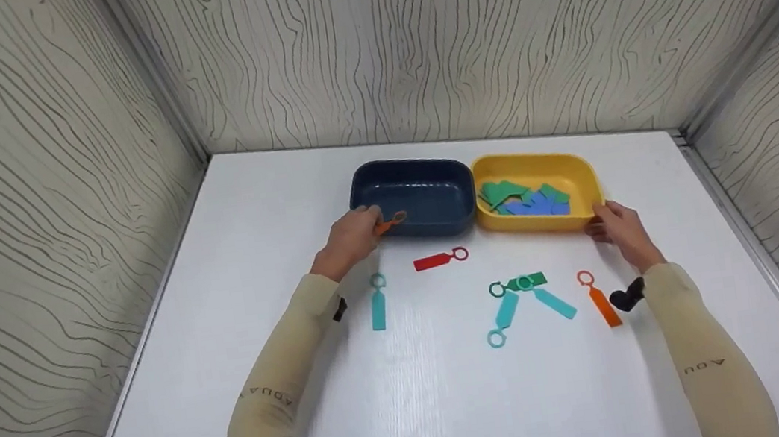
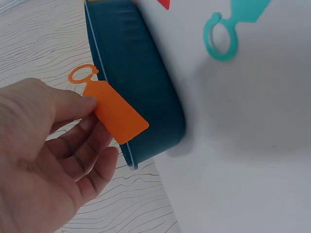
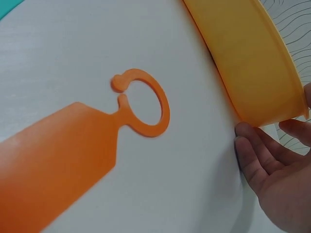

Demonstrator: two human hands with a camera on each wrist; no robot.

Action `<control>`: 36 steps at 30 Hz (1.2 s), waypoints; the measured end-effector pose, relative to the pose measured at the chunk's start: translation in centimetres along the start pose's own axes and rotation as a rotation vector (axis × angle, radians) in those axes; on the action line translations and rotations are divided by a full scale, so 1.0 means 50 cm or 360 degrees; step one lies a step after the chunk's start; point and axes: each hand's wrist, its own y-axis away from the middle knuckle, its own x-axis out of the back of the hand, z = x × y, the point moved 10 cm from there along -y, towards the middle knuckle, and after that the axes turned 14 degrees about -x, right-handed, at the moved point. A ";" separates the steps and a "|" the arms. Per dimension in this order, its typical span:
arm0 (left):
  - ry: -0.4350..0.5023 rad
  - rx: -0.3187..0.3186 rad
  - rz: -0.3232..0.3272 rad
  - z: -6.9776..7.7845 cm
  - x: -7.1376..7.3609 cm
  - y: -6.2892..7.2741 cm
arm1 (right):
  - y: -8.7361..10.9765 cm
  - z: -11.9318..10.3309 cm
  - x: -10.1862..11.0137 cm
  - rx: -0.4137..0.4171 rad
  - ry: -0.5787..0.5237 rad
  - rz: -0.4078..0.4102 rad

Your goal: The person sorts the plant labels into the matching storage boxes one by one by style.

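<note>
My left hand (image 1: 354,234) pinches an orange tag (image 2: 119,114) with a ring end between thumb and fingers, at the front left rim of the dark blue bin (image 1: 428,228). In the left wrist view the tag lies across that rim, its ring near the thumb. On the other side, my right hand (image 1: 624,229) holds the front right corner of the yellow bin (image 1: 540,223), fingertips against its side and lower edge. Green pieces (image 1: 502,191) and blue pieces (image 1: 542,204) lie inside the yellow bin. Near the right wrist, another orange tag (image 1: 605,307) lies on the table.
On the white table (image 1: 430,409) lie a red tag (image 1: 433,262), a dark green tag (image 1: 537,279) and three turquoise tags: one (image 1: 378,312) below my left hand, two (image 1: 505,311) (image 1: 555,302) by the green one. Wood-patterned walls (image 1: 411,42) surround the table.
</note>
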 end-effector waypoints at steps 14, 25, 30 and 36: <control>0.0064 0.0056 0.0053 -0.023 0.037 -0.066 | 0.001 -0.009 -0.001 0.0033 -0.0015 0.0048; 0.0095 0.0150 0.0017 -0.040 0.053 -0.102 | -0.004 -0.001 -0.002 0.0001 -0.0006 0.0035; 0.0124 0.0164 -0.0002 -0.041 0.053 -0.113 | -0.004 0.004 -0.002 -0.0013 -0.0003 0.0021; 0.0092 0.0079 0.0052 -0.032 0.064 -0.117 | 0.000 0.000 0.003 0.0026 -0.0031 0.0025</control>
